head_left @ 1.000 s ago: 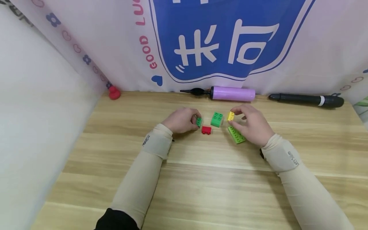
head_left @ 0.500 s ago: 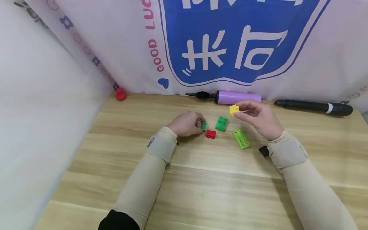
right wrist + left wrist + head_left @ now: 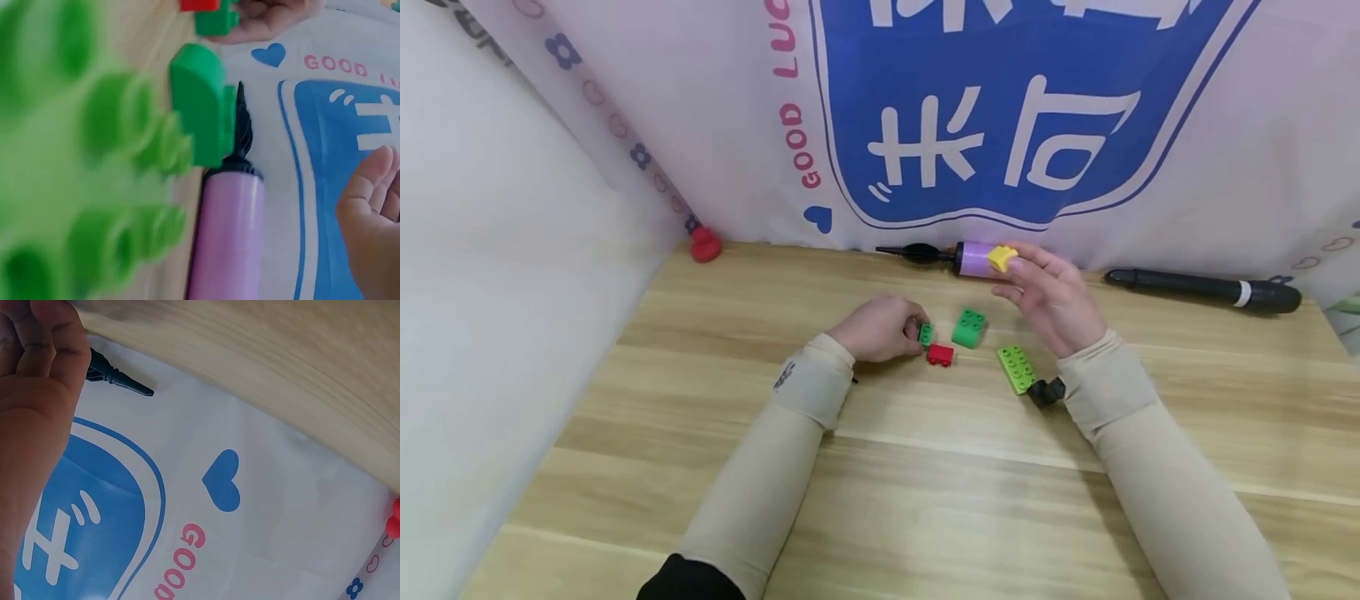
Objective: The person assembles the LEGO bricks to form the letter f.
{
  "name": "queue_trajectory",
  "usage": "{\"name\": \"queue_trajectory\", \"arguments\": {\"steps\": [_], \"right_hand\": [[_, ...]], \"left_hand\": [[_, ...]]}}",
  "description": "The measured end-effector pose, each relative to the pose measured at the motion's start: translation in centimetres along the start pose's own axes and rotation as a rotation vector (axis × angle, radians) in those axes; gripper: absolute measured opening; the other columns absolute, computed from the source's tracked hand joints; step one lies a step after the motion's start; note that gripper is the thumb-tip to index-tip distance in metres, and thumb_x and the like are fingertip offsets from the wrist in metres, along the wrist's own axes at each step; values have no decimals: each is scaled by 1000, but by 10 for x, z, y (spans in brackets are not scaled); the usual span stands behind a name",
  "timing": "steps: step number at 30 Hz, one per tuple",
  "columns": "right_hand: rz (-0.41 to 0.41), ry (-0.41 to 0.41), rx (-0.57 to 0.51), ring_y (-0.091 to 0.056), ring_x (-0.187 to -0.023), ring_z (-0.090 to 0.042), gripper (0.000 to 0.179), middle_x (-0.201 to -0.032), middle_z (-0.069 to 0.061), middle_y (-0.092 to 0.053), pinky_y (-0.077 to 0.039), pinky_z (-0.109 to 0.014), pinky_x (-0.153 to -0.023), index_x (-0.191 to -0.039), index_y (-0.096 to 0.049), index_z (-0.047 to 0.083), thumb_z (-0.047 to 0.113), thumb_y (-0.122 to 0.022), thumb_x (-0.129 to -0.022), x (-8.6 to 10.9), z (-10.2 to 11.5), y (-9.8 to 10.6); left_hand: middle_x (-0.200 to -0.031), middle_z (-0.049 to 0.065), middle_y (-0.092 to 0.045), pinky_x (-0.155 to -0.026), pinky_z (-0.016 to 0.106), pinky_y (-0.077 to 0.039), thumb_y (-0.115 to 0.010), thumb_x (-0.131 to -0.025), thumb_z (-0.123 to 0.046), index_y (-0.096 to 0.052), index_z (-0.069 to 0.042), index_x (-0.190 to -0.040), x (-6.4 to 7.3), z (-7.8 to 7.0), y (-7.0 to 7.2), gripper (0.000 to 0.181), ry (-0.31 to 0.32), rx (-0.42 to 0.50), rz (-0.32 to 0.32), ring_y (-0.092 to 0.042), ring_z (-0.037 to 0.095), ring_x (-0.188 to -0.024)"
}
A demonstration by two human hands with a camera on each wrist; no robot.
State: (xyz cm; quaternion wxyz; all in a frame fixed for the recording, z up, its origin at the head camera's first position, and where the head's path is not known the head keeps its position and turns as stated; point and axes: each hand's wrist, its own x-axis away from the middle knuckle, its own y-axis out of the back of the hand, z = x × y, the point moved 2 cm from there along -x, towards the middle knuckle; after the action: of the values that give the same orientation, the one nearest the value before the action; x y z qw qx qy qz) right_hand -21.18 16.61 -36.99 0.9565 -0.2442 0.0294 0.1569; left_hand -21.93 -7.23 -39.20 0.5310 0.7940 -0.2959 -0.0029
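In the head view my left hand (image 3: 880,329) pinches a small dark-green toy brick (image 3: 927,335) at table level. Just in front of it sits a red brick (image 3: 941,356) with small round bumps along its lower side. My right hand (image 3: 1054,302) is raised, holding a yellow brick (image 3: 1002,257) between thumb and fingers. Below and left of it a green brick (image 3: 968,328) with a rounded end stands on the table. A flat lime-green brick (image 3: 1017,370) lies nearer the right wrist and looms blurred in the right wrist view. The left wrist view hides the left fingertips.
Along the back edge lie a purple hand pump (image 3: 976,259), partly covered by the right hand, and a black tube-like tool (image 3: 1202,290). A small red rounded object (image 3: 705,244) sits in the back left corner. A printed banner (image 3: 925,200) hangs behind the wooden table (image 3: 925,500).
My right hand has lifted the yellow brick from beside the green brick up and back, turning it over. The left hand has kept its hold in about the same place.
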Motion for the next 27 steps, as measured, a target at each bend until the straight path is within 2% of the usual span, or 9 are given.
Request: {"name": "queue_trajectory", "arguments": {"steps": [6,11,15,19,22,27], "right_hand": [[28,-11,99,-68,-98,-13,29,-109,0,-72,-59,-28,-87,-114,-76,15,-2,-55,-106,-2,-1,-6],[-5,-48,202,-67,-97,-13,30,-108,2,-73,-59,-29,-87,-113,-75,16,-5,-56,-105,1,-10,-12],[-25,-82,361,-68,-99,-14,22,-111,1,-72,-59,-33,-92,-124,-70,5,0,-64,-103,2,-16,-19],[-40,-90,578,-69,-103,-19,33,-120,-8,-71,-58,-29,-92,-131,-65,-3,5,-72,-100,6,-16,-22],[-36,-65,688,-68,-107,-23,35,-125,-16,-70,-56,-25,-89,-131,-66,-3,6,-75,-98,6,-17,-26],[-19,-25,835,-67,-113,-29,35,-125,-14,-72,-55,-37,-93,-129,-70,2,13,-79,-97,8,-19,-26]], "left_hand": [[-88,-1,-70,-81,31,-51,-81,-95,-20,-70,-8,-134,-5,-2,1,42,-18,17,-9,-61,14,-80],[-88,-1,-71,-83,31,-52,-81,-95,-21,-71,-7,-132,-2,2,0,41,-10,39,5,-62,14,-81],[-87,-1,-71,-82,32,-53,-82,-95,-20,-72,-7,-130,1,4,-2,39,12,56,-5,-63,15,-80],[-85,-2,-71,-78,30,-53,-82,-95,-21,-72,-7,-130,1,2,-4,39,-1,59,-3,-63,14,-78],[-85,-2,-70,-77,30,-53,-82,-95,-21,-72,-7,-131,2,1,-2,40,-4,57,-6,-63,14,-78],[-86,-3,-70,-80,31,-53,-83,-94,-22,-72,-8,-131,4,-1,-3,40,16,57,-20,-63,14,-80]]}}
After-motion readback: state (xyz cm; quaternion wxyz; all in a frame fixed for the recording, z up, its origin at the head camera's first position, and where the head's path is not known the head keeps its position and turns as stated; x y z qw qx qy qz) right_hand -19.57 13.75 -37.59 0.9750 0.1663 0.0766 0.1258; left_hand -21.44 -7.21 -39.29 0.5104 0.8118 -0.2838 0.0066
